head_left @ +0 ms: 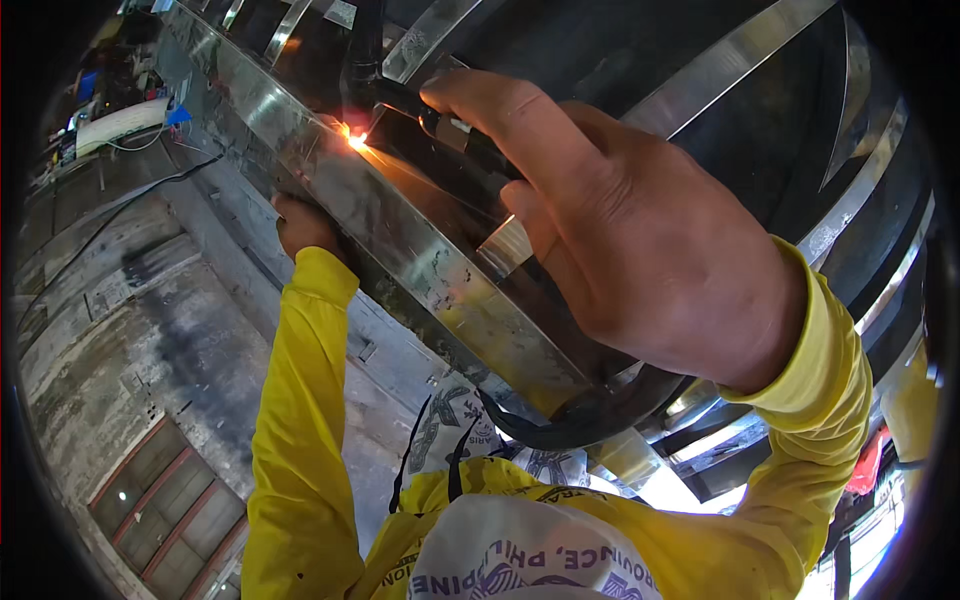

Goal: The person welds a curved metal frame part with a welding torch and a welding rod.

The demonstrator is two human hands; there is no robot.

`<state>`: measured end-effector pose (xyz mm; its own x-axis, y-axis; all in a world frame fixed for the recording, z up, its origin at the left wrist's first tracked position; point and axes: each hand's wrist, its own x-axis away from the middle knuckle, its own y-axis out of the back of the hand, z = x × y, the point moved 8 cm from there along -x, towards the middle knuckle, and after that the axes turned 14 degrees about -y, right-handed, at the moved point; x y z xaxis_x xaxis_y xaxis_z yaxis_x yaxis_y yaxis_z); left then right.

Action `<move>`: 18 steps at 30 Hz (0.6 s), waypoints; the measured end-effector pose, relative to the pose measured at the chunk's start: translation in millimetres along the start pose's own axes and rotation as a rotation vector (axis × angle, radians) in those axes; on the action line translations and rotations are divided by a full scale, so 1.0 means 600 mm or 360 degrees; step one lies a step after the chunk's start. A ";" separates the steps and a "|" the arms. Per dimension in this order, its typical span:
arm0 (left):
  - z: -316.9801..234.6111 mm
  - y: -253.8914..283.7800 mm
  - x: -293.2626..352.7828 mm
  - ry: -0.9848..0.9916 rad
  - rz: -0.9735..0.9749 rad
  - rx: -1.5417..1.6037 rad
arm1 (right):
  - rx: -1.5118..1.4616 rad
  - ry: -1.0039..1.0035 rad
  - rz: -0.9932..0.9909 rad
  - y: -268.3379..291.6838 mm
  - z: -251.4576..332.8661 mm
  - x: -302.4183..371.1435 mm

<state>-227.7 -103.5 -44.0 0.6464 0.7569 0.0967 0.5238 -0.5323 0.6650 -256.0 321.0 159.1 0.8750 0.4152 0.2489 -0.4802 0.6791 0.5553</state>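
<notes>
A black welding torch [400, 97] is in my right hand [650, 230], with my fingers closed round its handle. Its tip meets a shiny metal tube [420, 250], where a bright orange glow [354, 137] with sparks shows. A thick black cable [600, 415] loops below my right wrist. My left hand [303, 226] grips the near left side of the same tube, lower than the glow. Some of its fingers are hidden behind the tube. Both my sleeves are yellow.
Several shiny flat metal strips [730, 65] run across a dark area at the upper right. Concrete flooring [180, 330] lies to the left, with a red-barred grate [170, 510] in it. A thin black cable [120, 210] crosses the left side. Clutter stands at the far upper left.
</notes>
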 end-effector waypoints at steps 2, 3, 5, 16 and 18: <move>-0.023 0.044 -0.008 0.0225 -0.0113 0.0198 | -0.0050 0.0036 -0.0002 0.002 0.019 -0.001; -0.028 0.062 -0.016 0.0199 -0.0148 0.0176 | -0.0067 0.0028 0.0002 0.002 0.023 -0.001; -0.025 0.089 -0.034 0.0163 -0.0201 0.0143 | -0.0067 0.0081 -0.0031 0.005 0.033 0.000; 0.088 0.053 -0.106 0.0098 -0.0027 0.0564 | -0.0083 0.0281 0.0003 0.007 0.036 0.002; 0.108 0.099 -0.153 -0.0062 -0.0009 0.0255 | -0.0135 0.0412 -0.0067 0.011 0.049 0.007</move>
<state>-220.1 -229.0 -61.5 0.6628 0.7462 0.0624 0.6072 -0.5844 0.5383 -253.6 309.3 187.2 0.8546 0.5193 0.0096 -0.4567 0.7426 0.4899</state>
